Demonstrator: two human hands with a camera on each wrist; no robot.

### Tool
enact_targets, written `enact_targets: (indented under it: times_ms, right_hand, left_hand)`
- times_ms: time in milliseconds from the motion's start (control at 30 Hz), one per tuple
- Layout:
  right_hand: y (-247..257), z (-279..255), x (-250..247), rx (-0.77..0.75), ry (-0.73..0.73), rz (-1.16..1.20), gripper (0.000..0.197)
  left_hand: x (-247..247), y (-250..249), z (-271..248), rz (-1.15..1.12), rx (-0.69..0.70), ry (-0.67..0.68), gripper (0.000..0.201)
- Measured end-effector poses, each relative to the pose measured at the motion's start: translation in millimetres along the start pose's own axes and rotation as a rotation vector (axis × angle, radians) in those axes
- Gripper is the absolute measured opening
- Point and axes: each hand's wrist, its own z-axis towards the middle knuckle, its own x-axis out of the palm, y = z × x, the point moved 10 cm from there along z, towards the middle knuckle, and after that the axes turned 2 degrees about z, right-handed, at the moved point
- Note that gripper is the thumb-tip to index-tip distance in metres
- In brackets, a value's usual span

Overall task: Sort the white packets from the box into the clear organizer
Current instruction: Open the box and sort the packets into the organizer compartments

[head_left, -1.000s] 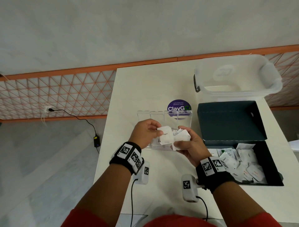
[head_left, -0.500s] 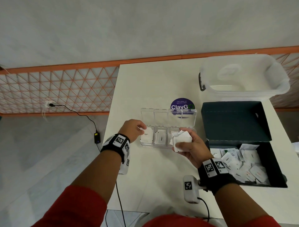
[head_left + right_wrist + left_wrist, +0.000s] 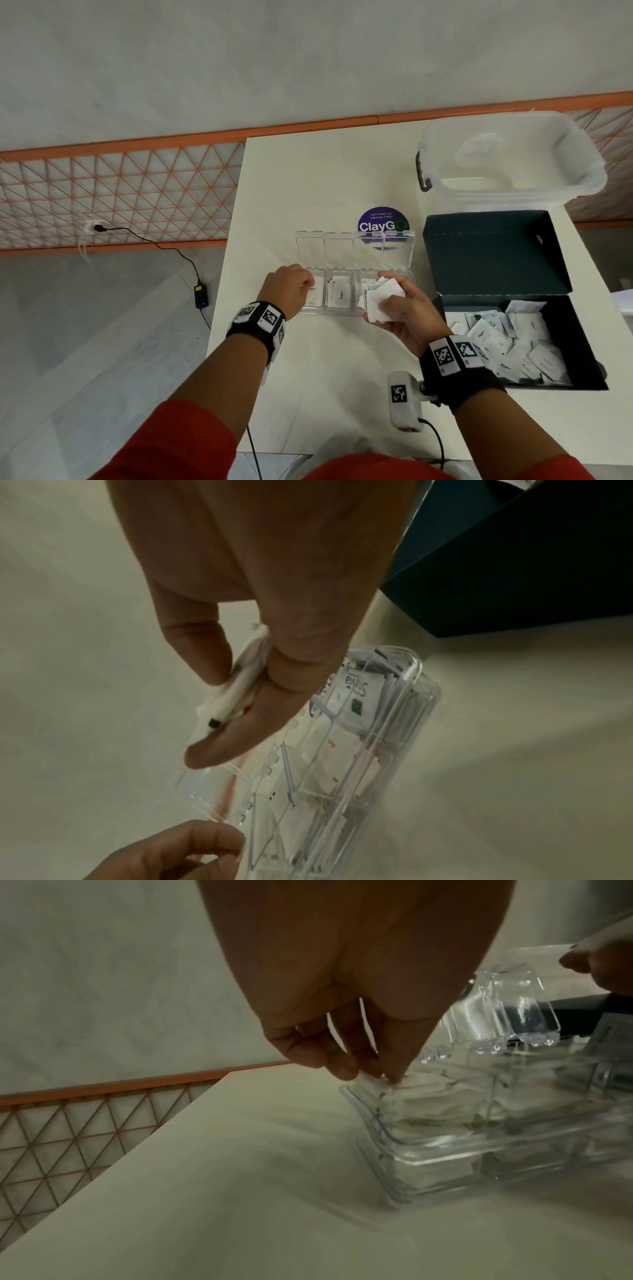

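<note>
From above, the organizer (image 3: 354, 274) lies crosswise on the table (image 3: 308, 178), its long axis running left to right, lid tipped up at the far side. The left hand (image 3: 291, 287) sits at its leftmost compartment, fingertips drawn together on a packet (image 3: 314, 291) there. The right hand (image 3: 402, 317) hovers at the organizer's right end, clutching a stack (image 3: 380, 299) of packets. The box (image 3: 496, 260) stands open just right of that hand, more packets heaped in its near half. A lidded tub (image 3: 510, 161) sits beyond it.

From the left wrist, the fingers (image 3: 342, 1056) pinch narrowly at the top edge of a packet (image 3: 368, 1079) standing at the compartment's outer wall; whether they grip or merely press it down, I can't be sure.

From the right wrist, thumb and fingers (image 3: 287, 674) clamp the stack (image 3: 240, 685) edge-on, above the organizer (image 3: 359, 737), whose nearest compartment already holds printed packets.

I'd say the left hand is the feeder: the stack lies to its right, across the organizer's length, so the next reach goes sideways along that axis.
</note>
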Motion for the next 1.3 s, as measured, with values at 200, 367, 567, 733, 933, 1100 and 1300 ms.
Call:
enact_targets:
  times_ms: [200, 367, 567, 733, 933, 1100, 1300]
  right_hand:
    - [6.4, -3.2, 7.4, -0.005, 0.014, 0.022, 0.05]
    - [10.0, -3.8, 9.2, -0.072, 0.009, -0.028, 0.041]
    - [12.7, -3.8, 2.3, -0.086, -0.04, 0.028, 0.03]
    - [13.8, -3.6, -6.6, -0.077, -0.061, 0.112, 0.038]
    - [18.4, -3.8, -1.6, -0.137, -0.056, 0.078, 0.038]
    - [14.6, -3.0, -7.1, -0.115, -0.061, 0.082, 0.035]
    - [8.0, 2.0, -6.9, -0.079, -0.043, 0.057, 0.038]
  left_hand:
    - [-38.5, -34.7, -9.1, -0.359, 0.065, -0.169, 0.004]
    - [-11.6, -86.3, -13.5, -0.61, 0.068, 0.148, 0.041]
    - [0.6, -92.0, -14.4, -0.692, -0.001, 0.13, 0.056]
    - [0.3, -84.0, -13.0, -0.795, -0.041, 0.188, 0.031]
    - [5.5, -87.3, -16.0, -0.846, -0.043, 0.247, 0.037]
    - [-4.7, -67.1, -16.3, -0.936, -0.11, 0.152, 0.019]
    - [-31.2, -28.3, -11.6, -0.889, -0.23, -0.098, 0.012]
